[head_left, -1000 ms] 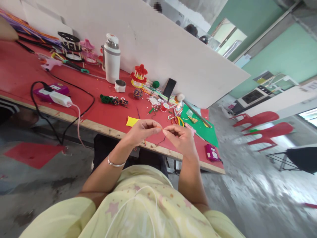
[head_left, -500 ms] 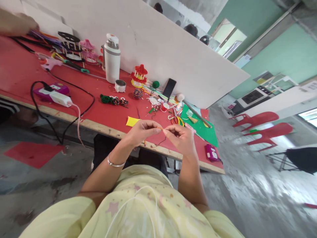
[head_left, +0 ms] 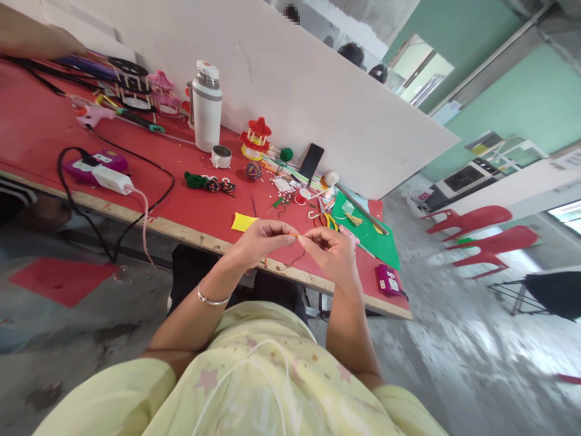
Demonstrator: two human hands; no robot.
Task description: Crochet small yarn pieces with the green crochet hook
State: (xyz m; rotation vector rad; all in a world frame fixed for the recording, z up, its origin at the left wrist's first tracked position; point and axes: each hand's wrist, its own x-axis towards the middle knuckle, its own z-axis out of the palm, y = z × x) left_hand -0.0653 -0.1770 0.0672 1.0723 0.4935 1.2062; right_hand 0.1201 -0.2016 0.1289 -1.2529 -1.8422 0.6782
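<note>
While the left hand (head_left: 258, 242) and right hand (head_left: 333, 254) pinch a thin orange strand (head_left: 294, 235) between them above the worktop (head_left: 190, 206) edge, short, taut fingertip grips should keep it controlled.

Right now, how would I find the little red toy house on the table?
Start at the tall white flask standing on the red table by the white board. Just right of it, past the small metal cup, stands the little red tower. It alone has stacked red roofs with yellow between them.
</note>
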